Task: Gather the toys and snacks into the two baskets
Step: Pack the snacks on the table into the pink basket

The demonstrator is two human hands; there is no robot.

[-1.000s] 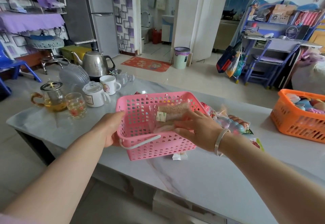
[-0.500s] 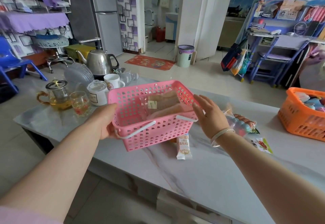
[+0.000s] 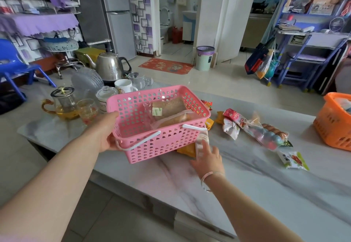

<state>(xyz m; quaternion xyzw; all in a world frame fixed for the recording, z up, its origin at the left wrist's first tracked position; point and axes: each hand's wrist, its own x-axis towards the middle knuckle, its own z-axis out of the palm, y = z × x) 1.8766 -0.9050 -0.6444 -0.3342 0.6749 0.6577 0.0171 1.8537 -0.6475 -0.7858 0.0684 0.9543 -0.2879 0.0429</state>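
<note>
Centrally, one pink basket (image 3: 152, 127), containing two bread packs (image 3: 169, 112), is gripped by the left hand (image 3: 108, 133). One small packet (image 3: 202, 143) is grasped by the right hand (image 3: 207, 158). One orange basket (image 3: 334, 124) is seen at 3 o'clock.

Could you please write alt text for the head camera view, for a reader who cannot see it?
A person's left hand holds a pink basket with two wrapped breads above a marble table, while the right hand reaches a small snack packet beside it. More snack packets lie to the right, before an orange basket.
</note>
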